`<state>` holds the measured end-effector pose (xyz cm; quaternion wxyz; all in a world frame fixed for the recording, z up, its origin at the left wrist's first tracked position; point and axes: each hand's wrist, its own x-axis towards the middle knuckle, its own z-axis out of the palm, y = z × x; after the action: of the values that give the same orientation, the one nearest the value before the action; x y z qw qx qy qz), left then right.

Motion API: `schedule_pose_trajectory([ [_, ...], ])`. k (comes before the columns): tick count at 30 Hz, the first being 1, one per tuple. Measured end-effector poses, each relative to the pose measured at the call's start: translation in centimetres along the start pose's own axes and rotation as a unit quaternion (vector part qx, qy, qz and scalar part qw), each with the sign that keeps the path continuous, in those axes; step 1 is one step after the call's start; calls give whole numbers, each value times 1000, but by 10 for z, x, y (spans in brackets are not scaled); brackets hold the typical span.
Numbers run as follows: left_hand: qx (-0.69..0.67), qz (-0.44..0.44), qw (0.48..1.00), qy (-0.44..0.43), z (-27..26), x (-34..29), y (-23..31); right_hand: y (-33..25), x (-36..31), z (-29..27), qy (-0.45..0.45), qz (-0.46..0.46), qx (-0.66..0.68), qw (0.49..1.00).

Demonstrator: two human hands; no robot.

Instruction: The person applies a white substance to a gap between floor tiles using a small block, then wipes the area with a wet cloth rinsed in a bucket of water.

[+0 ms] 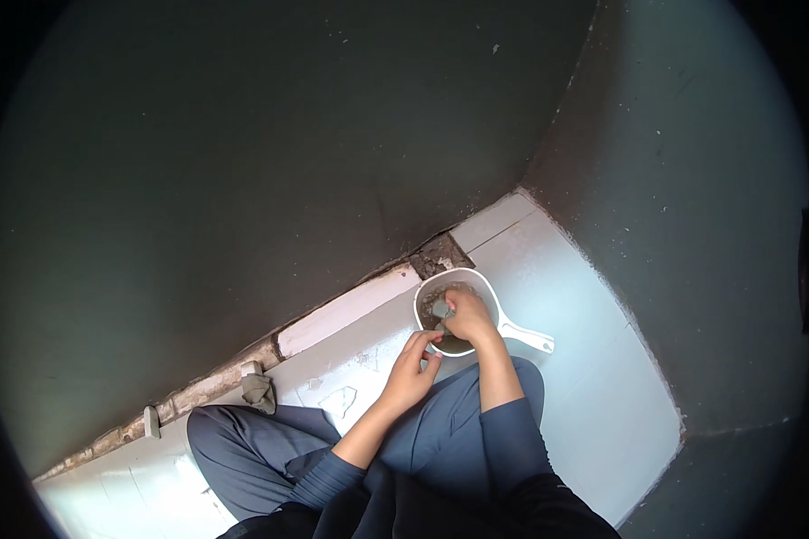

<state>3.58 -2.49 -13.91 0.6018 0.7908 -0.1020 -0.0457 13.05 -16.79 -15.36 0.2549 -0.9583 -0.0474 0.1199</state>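
Observation:
A white plastic dipper (pixel 497 301) with a flat handle stands on the pale floor in front of my knees, with murky brownish wet contents inside. My right hand (pixel 469 316) reaches down into it, fingers closed on a small grey-green piece (pixel 441 309); whether this is cloth or a soft lump I cannot tell. At the near left rim is my left hand (pixel 413 368), its thumb apart from the other fingers and its fingertips at the dipper's edge. Part of what lies under my right fingers is hidden.
A dark wall (pixel 270 180) rises along the far side. At its foot runs a pinkish-white strip (pixel 351 310), beside a rough brown gap (pixel 442 254). A crumpled grey-brown cloth (pixel 258 393) lies by my left knee, and a small pale block (pixel 152 422) stands farther left.

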Motion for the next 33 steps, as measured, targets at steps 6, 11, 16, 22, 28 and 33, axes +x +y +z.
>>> schedule_pose_trajectory([
  [6,309,155,937,43,1,15,20,-6,-3,4,-14,140,30,990],
  [11,469,93,876,-59,23,61,7,5,-4,7,22,112,8,993],
  [16,508,-105,838,-170,35,92,-7,6,-6,6,-10,112,-35,993],
  [22,458,-74,881,-95,37,93,-13,3,-3,0,-3,157,-19,987],
  [28,447,-39,894,-13,38,91,-20,-2,-5,9,68,89,-39,993],
  [33,512,-6,857,-59,38,88,-31,6,4,20,2,108,14,994],
])
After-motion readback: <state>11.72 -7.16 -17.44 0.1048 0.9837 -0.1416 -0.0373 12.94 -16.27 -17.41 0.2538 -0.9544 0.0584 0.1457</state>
